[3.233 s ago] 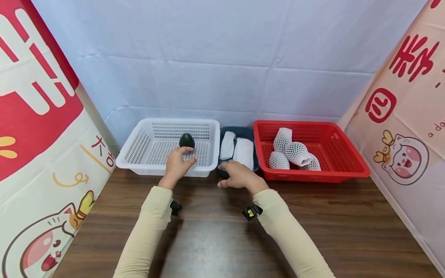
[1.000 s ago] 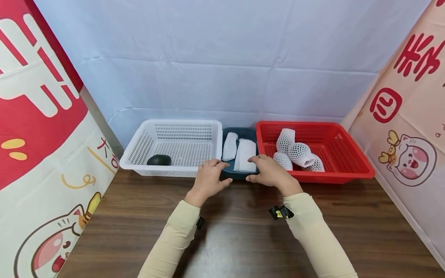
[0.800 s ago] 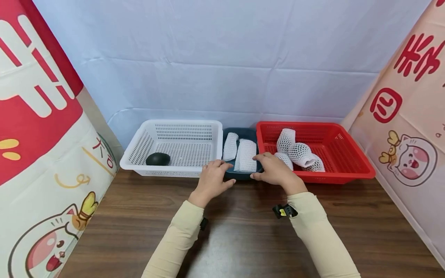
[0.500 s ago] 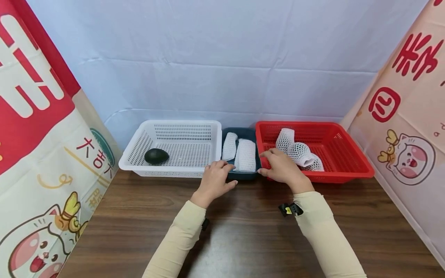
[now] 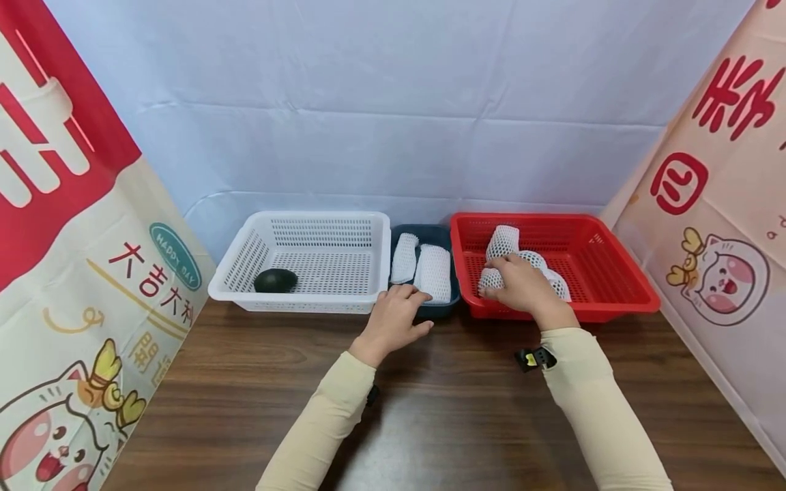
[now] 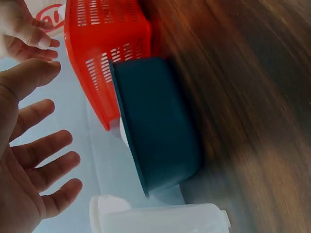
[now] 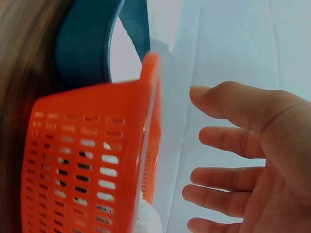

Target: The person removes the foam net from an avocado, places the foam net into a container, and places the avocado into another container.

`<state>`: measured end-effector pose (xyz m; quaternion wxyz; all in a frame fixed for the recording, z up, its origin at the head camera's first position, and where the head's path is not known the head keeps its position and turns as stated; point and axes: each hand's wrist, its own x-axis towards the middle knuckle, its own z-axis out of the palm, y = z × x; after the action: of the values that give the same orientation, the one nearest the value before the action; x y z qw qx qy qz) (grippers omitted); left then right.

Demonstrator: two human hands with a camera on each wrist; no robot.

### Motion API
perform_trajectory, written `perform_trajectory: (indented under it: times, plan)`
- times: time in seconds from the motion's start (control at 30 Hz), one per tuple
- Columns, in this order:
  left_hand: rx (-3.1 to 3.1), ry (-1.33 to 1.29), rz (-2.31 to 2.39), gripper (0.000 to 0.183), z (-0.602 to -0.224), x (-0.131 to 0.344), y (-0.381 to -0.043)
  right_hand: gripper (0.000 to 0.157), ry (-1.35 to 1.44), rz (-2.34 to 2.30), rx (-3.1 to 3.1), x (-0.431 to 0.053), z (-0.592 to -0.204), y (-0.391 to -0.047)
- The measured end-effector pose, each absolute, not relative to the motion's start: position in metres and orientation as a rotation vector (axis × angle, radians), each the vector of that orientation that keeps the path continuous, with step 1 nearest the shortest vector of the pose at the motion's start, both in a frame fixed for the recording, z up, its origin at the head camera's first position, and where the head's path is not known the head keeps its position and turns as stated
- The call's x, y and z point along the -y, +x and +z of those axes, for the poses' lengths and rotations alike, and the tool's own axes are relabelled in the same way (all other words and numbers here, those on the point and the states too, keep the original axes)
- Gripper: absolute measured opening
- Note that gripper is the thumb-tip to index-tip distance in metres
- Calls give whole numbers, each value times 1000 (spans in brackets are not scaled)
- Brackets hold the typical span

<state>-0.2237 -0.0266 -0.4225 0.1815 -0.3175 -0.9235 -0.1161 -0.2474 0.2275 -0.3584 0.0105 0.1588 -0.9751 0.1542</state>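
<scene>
- Currently, the right hand (image 5: pixel 522 283) is above the near left corner of the red basket (image 5: pixel 604 273), fingers spread, apart from its rim.
- The left hand (image 5: pixel 396 322) hangs near the front edge of the dark blue bin (image 6: pixel 158 126), fingers spread too and lightly bent.
- Inside the red basket, toward its left edge, lie net-wrapped pieces (image 5: pixel 504 241), partly hidden in the head view by the right hand.
- Two white foam nets lie in the bin, the narrow net (image 5: pixel 404 259) by its left edge and the wide net (image 5: pixel 433 274) by its right.
- A dark green fruit (image 5: pixel 275 280) lies on its side in the near left corner of the white basket (image 5: pixel 334 266).
- The bin stands between both baskets, toward the far edge of the brown counter (image 5: pixel 454 423).
- Behind hangs a pale blue cloth (image 5: pixel 393 150).
</scene>
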Motion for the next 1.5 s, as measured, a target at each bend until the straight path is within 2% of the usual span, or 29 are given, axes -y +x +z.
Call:
perform_trajectory:
  times: [0.47, 1.07, 1.5]
  plan:
    - [2657, -886, -375, 42, -423, 7, -227, 62, 396, 482, 3133, -254, -354, -261]
    - [2740, -806, -551, 44, -428, -12, -231, 61, 253, 477, 3168, -274, -361, -285]
    - [2714, -724, -685, 44, -434, -29, -232, 68, 163, 733, 3191, -288, -370, -295]
